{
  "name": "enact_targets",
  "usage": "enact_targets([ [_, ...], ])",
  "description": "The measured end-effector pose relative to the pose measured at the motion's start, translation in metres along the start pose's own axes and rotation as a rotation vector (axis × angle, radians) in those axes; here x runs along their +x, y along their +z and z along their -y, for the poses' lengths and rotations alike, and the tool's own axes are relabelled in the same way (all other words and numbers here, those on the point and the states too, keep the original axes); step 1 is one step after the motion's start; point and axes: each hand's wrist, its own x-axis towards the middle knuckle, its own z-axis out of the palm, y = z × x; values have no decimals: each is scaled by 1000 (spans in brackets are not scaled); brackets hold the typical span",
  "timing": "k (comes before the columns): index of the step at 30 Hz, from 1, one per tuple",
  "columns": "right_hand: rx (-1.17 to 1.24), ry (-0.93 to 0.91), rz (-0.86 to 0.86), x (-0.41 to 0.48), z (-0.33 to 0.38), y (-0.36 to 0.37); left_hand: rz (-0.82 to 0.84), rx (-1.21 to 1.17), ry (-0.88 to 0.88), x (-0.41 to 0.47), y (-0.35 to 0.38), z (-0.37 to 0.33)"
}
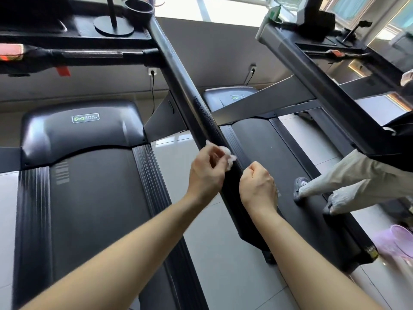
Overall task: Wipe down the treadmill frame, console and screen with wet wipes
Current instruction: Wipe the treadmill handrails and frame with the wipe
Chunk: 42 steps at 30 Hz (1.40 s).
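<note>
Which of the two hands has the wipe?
The left hand: it pinches the crumpled white wipe against the black rail. The right hand is curled into a fist beside the rail, with no wipe showing.

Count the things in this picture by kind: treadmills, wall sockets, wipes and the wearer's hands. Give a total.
Treadmills: 2
Sockets: 2
Wipe: 1
Hands: 2
Total: 7
</note>
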Motion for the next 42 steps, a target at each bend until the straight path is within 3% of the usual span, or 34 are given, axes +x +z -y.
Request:
enact_targets([
  [4,-30,17,5,-3,3,-2,-170,-144,-141,54,-13,10],
  [13,-24,6,-7,-1,2,1,35,-192,-179,-56,9,23],
  [17,-24,19,-16,-1,2,2,-117,-192,-155,11,2,10],
  [22,-27,24,-19,-1,3,2,-309,-279,-257,80,-16,27],
  [30,-47,25,-20,-2,5,3,-103,-217,-265,-26,10,45],
  [37,-54,21,-29,-1,5,4,-277,-162,-380,93,-18,70],
  [42,-32,18,-20,-1,3,3,-197,-538,-589,113,-28,76],
])
